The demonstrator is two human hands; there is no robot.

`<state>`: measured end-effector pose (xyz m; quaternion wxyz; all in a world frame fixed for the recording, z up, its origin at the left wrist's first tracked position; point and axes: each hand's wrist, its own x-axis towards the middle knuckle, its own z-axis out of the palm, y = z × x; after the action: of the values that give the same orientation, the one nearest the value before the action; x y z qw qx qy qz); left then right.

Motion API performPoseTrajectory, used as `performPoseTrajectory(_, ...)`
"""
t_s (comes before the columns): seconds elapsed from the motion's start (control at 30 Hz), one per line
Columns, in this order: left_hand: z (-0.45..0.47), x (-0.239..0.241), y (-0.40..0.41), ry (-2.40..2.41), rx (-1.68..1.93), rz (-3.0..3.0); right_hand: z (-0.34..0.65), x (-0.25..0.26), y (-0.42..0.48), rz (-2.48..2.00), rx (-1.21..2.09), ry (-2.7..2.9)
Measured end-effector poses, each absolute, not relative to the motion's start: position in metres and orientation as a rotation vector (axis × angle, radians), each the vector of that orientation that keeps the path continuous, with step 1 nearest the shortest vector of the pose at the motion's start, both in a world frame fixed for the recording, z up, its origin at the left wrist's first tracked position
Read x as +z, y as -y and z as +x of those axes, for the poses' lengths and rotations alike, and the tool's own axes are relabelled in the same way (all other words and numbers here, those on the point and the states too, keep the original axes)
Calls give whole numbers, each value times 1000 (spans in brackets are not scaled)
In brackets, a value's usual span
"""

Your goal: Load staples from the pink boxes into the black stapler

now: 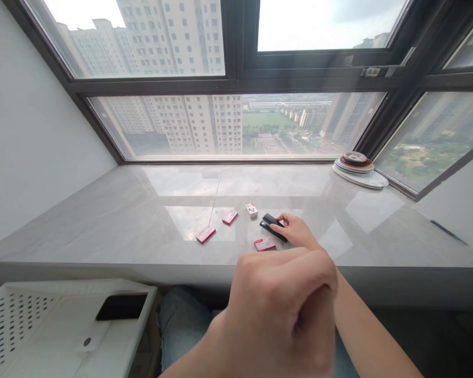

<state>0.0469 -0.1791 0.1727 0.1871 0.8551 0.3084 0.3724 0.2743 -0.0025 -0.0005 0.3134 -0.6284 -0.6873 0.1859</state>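
Observation:
On the windowsill, my right hand (295, 229) grips a black stapler (268, 222) by its rear end, thumb on the near side and fingers on the far side. The stapler lies at a slant, its front pointing left and away from me. Close to the camera, my left hand (284, 310) is a closed fist, and its palm side is hidden. A small red-and-white box (265, 244) sits just in front of the stapler. Beyond and left of it stand a white box (251, 210) and two flat red-and-white boxes, one nearer the middle (230, 217) and one farther left (206, 234).
Stacked plates (355, 168) rest in the sill's far right corner. Dark window frames (228, 86) rise behind the grey sill (114, 220). Below left is a white perforated plastic basket (43, 336) with a black phone (122, 307) on it. A thin dark object (449, 232) lies at right.

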Motion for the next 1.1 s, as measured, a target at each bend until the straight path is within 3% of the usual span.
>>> performPoseTrajectory(0.2, 49, 57, 66, -876, 752, 2640, 291, -11, 13, -1659, 578, 1572)
performPoseTrajectory(0.33, 40, 12, 45, -947, 697, 2576, 290, -22, 16, -1596, 706, 1415)
performPoseTrajectory(0.57, 27, 0, 50, -1073, 808, 2365, 282, -32, 25, -1616, 509, 1342)
performPoseTrajectory(0.9, 6, -1, 27, -1313, 868, 2365, 281, -31, 27, -1630, 515, 1353)
performPoseTrajectory(1.1, -8, 4, 29, -1228, 692, 2506, 281, -29, 28, -1644, 514, 1351)
